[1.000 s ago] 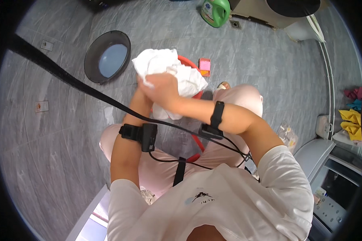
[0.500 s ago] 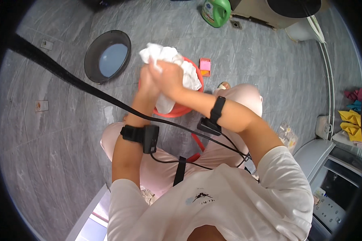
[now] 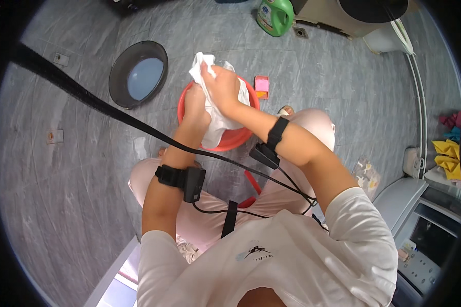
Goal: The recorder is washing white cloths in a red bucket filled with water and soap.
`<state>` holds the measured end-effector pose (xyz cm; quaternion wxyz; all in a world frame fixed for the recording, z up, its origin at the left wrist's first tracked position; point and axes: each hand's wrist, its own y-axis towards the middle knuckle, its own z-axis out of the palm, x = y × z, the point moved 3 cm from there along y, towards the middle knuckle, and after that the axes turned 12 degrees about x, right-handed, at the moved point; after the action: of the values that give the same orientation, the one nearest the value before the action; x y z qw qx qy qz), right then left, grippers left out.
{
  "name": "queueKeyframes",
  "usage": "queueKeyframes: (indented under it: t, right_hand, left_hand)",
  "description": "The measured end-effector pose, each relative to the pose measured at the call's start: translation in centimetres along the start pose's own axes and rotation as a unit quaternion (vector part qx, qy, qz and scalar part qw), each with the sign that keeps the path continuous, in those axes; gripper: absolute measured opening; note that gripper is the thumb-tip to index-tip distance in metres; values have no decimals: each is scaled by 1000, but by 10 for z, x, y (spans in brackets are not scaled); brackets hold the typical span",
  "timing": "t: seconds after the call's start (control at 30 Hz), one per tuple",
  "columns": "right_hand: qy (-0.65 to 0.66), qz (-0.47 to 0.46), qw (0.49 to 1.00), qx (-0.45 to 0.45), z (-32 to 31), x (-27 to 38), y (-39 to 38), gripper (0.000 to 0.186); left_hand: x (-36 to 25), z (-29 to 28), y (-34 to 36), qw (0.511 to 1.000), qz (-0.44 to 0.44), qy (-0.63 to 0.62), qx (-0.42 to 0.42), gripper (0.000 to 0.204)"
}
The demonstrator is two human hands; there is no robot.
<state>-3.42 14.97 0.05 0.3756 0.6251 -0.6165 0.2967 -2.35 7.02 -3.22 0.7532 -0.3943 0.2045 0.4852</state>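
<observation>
White cloth (image 3: 219,126) bunched at the hands over a red basin (image 3: 232,143)

The cloth sits in the upper middle of the frame, partly inside the round basin, with a crumpled end rising above the knuckles. The right hand (image 3: 223,88) is clenched around it, thumb toward the upper left, and a tuft of fabric sticks out past the thumb. The left hand (image 3: 194,100) is curled against the cloth's left side; its fingers are mostly hidden, so whether it grips the fabric cannot be told.

Just right of the basin lies a small red tray (image 3: 262,95) holding a pink block (image 3: 262,84). In the upper left stands a dark grey tub (image 3: 117,82) with bluish liquid inside. A green bottle with a handle (image 3: 274,18) is at the top, right of centre. Black straps circle both forearms, each carrying a black device, the left one (image 3: 193,185) lower in the frame than the right one (image 3: 264,155). At the right edge are yellow cloths (image 3: 448,157).
</observation>
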Motion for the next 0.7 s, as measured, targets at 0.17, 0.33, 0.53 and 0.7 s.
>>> queueKeyframes:
  t: [0.17,0.33,0.53,0.7]
  right_hand:
    - [8,-96,995,-1,19,41,-36,50]
    - [6,-159,987,7,11,39,-31,49]
    - [63,24,998,2,2,7,4,45]
    - [-1,-162,984,74,12,59,-61,43]
  left_hand:
    - [6,-62,18,994,21,-53,95,38]
    - [6,-56,18,993,53,-26,106,37]
    - [-4,-3,0,999,40,-7,-3,35]
    - [31,-76,18,887,99,-305,331,39]
